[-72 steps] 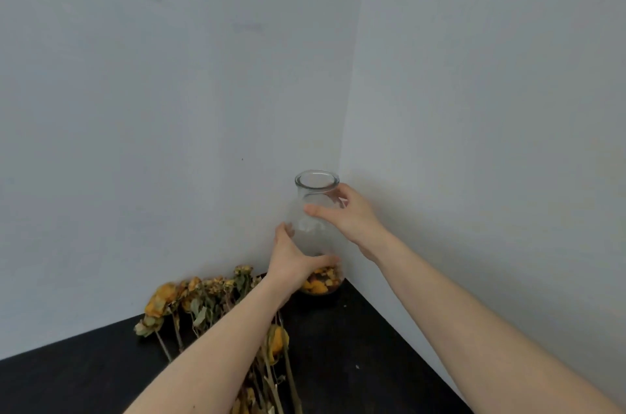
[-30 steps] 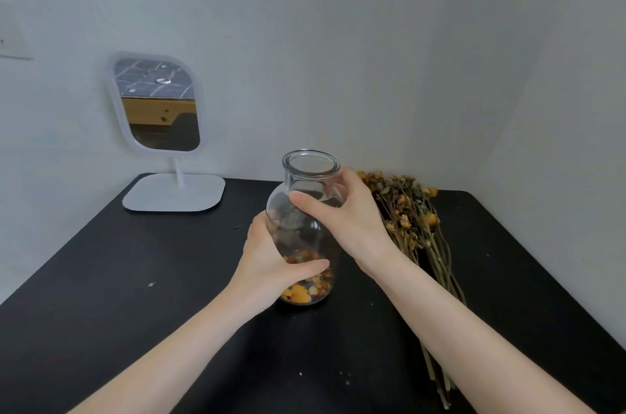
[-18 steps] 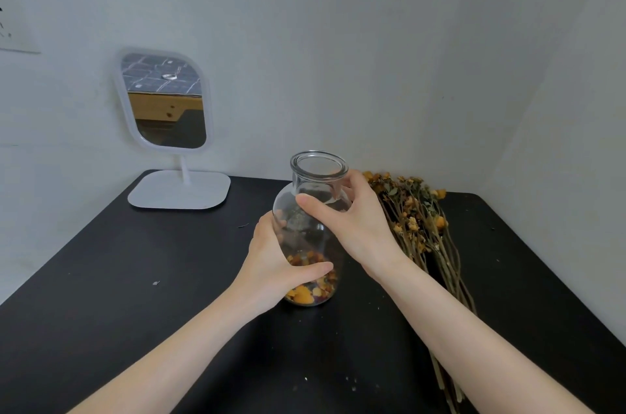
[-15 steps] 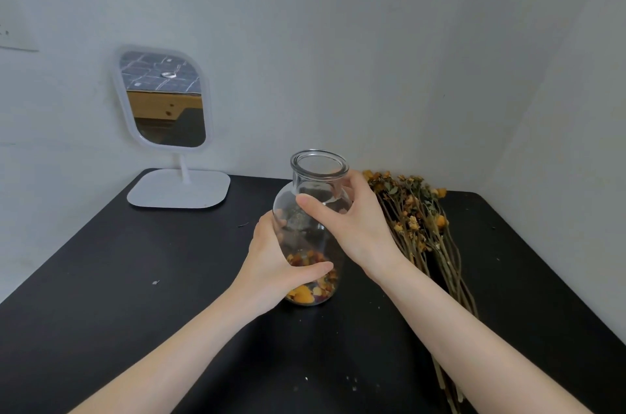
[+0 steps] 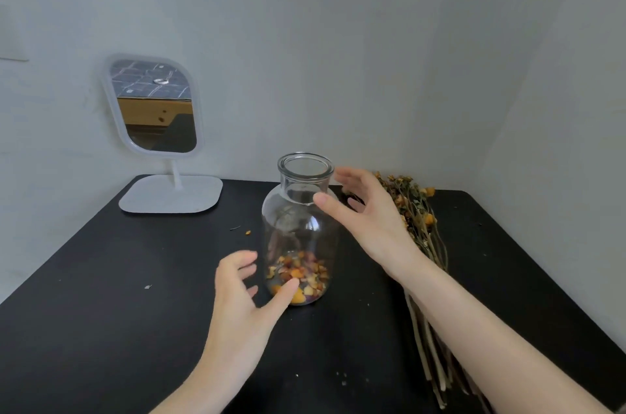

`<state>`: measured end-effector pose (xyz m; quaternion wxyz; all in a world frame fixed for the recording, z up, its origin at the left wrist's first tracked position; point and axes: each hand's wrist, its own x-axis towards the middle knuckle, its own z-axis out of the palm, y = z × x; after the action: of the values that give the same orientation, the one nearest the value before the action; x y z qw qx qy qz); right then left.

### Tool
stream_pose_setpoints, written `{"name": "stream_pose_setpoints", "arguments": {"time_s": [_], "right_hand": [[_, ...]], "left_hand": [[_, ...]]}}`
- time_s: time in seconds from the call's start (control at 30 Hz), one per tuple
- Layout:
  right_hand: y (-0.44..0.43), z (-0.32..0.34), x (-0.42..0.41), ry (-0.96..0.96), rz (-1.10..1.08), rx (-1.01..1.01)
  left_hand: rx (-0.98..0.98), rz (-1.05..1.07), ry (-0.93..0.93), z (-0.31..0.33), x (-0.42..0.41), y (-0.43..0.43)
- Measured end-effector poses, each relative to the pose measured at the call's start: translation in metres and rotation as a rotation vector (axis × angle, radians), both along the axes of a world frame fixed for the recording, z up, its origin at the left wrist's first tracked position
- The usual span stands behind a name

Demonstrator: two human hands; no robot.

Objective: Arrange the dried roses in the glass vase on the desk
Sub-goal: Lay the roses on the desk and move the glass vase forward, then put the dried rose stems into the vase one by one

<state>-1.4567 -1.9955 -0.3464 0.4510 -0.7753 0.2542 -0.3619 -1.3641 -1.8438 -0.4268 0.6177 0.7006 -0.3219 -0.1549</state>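
Letting go is the news of this moment: half a second ago both hands were wrapped around the glass vase, and now they have opened and drawn slightly off it, leaving it standing upright on the black desk near the middle. That suggests the placing step is over and the vase is where the person wants it, with its mouth open and only loose petals in orange and dark red lying in its bottom. The left hand sits low and near, palm turned toward the base of the vase, fingers spread and empty; its thumb tip overlaps the glass in this view, so whether it touches I cannot tell. The right hand is higher, beside the neck, fingers curved and parted, gripping nothing, its thumb pointing toward the shoulder of the glass. The dried roses lie flat on the desk just to the right of the vase, heads toward the far wall, stems running toward the near edge and partly behind the right forearm. None is in the vase yet, so the arranging itself looks still to begin. A white standing mirror stands far left.
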Motion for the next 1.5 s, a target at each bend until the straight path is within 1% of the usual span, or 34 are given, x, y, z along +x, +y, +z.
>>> {"name": "stream_pose_setpoints", "arguments": {"time_s": [0.07, 0.23, 0.3, 0.43, 0.6, 0.77, 0.87, 0.97, 1.03, 1.13, 1.2, 1.5], "right_hand": [[-0.011, 0.001, -0.019, 0.001, -0.049, 0.004], [-0.052, -0.006, -0.078, 0.075, -0.262, 0.043], [-0.067, -0.013, -0.099, 0.129, -0.322, 0.055], [-0.087, -0.026, -0.125, 0.315, -0.385, 0.043], [-0.099, -0.035, -0.131, 0.510, -0.378, 0.051], [-0.107, -0.043, -0.127, 0.657, -0.389, 0.097], [-0.110, -0.048, -0.125, 0.713, -0.386, 0.131], [-0.112, -0.051, -0.124, 0.729, -0.391, 0.172], [-0.113, -0.052, -0.125, 0.724, -0.398, 0.204], [-0.113, -0.051, -0.126, 0.685, -0.413, 0.233], [-0.114, -0.051, -0.128, 0.650, -0.427, 0.233], [-0.117, -0.033, -0.134, 0.437, -0.478, 0.187]], "left_hand": [[0.029, -0.072, 0.001, -0.002, -0.017, 0.009], [0.179, -0.447, -0.062, 0.012, -0.056, -0.009], [0.209, -0.499, -0.077, 0.021, -0.065, -0.032], [0.281, -0.467, -0.045, 0.029, -0.072, -0.093], [0.350, -0.283, -0.021, 0.020, -0.072, -0.157], [0.440, -0.193, -0.022, 0.013, -0.074, -0.182], [0.498, -0.203, -0.049, 0.010, -0.077, -0.186], [0.482, -0.218, -0.014, 0.011, -0.076, -0.186], [0.445, -0.215, 0.042, 0.012, -0.074, -0.185], [0.380, -0.215, 0.160, 0.018, -0.072, -0.180], [0.339, -0.242, 0.195, 0.023, -0.071, -0.175], [0.180, -0.274, 0.067, 0.038, -0.067, -0.162]]}}
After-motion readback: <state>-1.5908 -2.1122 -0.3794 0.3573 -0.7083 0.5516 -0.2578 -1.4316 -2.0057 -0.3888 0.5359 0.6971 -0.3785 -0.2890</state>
